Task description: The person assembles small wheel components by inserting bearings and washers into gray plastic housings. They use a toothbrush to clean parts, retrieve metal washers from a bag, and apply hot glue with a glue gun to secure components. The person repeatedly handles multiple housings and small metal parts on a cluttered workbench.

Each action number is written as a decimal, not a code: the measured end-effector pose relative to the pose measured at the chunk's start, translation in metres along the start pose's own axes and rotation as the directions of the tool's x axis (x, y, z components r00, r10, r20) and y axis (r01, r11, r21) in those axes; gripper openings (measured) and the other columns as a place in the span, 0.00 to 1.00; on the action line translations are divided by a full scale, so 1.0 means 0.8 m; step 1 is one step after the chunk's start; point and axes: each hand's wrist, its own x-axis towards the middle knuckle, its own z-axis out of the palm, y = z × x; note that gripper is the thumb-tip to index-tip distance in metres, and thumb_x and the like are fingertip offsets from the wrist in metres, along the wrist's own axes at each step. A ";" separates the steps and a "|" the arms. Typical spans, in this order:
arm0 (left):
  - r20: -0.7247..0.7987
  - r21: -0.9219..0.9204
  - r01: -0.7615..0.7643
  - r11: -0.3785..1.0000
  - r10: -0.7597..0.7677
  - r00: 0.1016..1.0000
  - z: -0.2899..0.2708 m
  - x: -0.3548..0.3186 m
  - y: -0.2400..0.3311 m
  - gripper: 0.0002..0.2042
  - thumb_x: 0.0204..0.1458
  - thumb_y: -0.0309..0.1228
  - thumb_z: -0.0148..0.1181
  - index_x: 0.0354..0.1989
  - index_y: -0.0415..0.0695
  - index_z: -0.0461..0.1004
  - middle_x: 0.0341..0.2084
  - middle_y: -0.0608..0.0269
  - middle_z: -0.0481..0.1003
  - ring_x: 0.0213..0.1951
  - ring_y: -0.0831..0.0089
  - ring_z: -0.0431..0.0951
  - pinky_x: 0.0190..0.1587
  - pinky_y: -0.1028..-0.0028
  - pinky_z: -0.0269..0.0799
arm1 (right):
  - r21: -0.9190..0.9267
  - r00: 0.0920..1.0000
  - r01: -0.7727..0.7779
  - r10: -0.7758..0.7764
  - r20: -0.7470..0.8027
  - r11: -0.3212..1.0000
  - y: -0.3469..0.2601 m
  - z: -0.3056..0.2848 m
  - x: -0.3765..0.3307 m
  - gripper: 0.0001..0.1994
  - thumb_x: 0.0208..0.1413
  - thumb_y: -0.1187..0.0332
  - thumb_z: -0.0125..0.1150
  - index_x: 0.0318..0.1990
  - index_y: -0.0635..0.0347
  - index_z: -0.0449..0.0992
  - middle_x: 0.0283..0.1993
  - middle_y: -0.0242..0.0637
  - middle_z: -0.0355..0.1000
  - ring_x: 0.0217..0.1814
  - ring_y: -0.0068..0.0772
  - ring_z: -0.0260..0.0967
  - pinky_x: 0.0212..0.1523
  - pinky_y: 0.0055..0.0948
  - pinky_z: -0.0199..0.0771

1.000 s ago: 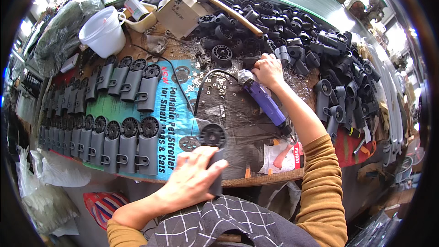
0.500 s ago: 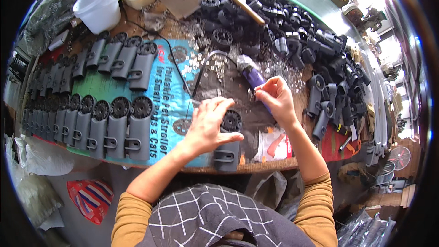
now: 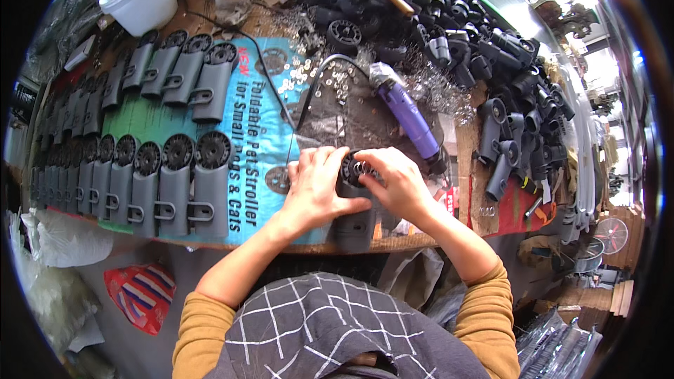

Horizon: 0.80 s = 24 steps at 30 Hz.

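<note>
The grey joint (image 3: 353,229) runs up and down mid-frame; left hand (image 3: 312,193), thumb and fingers apart, beside it; right hand (image 3: 397,184) pinching a shiny coil (image 3: 359,167) at its top.

There is one purple tool (image 3: 408,118), one white bucket (image 3: 142,0), one red bag (image 3: 130,302); the dark parts (image 3: 213,193) overlap beyond counting.

The one fisheye view looks from the person's head, steeply down and forward across the brown wooden workbench (image 3: 404,241), close enough that the bare left hand (image 3: 313,188) and bare right hand (image 3: 398,186) sit mid-frame.
</note>
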 end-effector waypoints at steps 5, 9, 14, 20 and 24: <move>0.029 0.024 -0.001 1.000 0.001 1.000 -0.004 -0.006 0.000 0.47 0.32 0.58 0.72 0.61 0.43 0.64 0.54 0.56 0.64 0.57 0.55 0.59 0.60 0.55 0.53 | -0.066 0.942 -0.005 -0.017 -0.335 0.998 0.064 -0.051 0.057 0.12 0.46 0.68 0.68 0.37 0.63 0.77 0.38 0.41 0.75 0.39 0.41 0.73 0.47 0.35 0.72; 0.063 0.015 0.002 1.000 -0.003 0.998 -0.009 -0.010 0.001 0.48 0.34 0.60 0.70 0.62 0.42 0.63 0.55 0.54 0.64 0.57 0.55 0.59 0.60 0.55 0.54 | -0.400 0.934 -0.056 -0.093 -0.344 0.915 0.166 -0.053 0.165 0.15 0.47 0.75 0.62 0.45 0.61 0.75 0.47 0.45 0.73 0.54 0.47 0.68 0.55 0.40 0.69; -0.127 -0.164 -0.109 0.980 0.089 0.988 -0.027 -0.001 0.004 0.38 0.44 0.52 0.68 0.60 0.39 0.67 0.52 0.52 0.68 0.55 0.56 0.65 0.58 0.62 0.60 | -0.147 0.889 -0.153 0.071 -0.452 0.977 0.169 -0.071 0.184 0.17 0.50 0.72 0.59 0.49 0.60 0.75 0.41 0.46 0.76 0.45 0.45 0.74 0.51 0.35 0.71; -0.107 -0.854 -0.043 0.518 -0.094 0.990 -0.042 0.036 0.026 0.33 0.54 0.39 0.65 0.63 0.34 0.59 0.50 0.49 0.72 0.51 0.67 0.75 0.53 0.69 0.72 | 0.706 0.954 -0.274 0.278 0.113 0.653 0.035 -0.086 0.053 0.19 0.62 0.69 0.56 0.59 0.63 0.70 0.46 0.31 0.74 0.37 0.17 0.68 0.39 0.18 0.71; 0.107 -0.970 0.104 0.220 0.002 0.994 -0.037 0.017 0.039 0.25 0.54 0.23 0.61 0.60 0.35 0.62 0.47 0.57 0.74 0.48 0.73 0.76 0.52 0.73 0.73 | 0.655 0.927 -0.163 0.341 -0.154 0.738 -0.024 -0.063 -0.005 0.23 0.57 0.67 0.62 0.60 0.58 0.69 0.51 0.39 0.68 0.43 0.25 0.71 0.44 0.25 0.74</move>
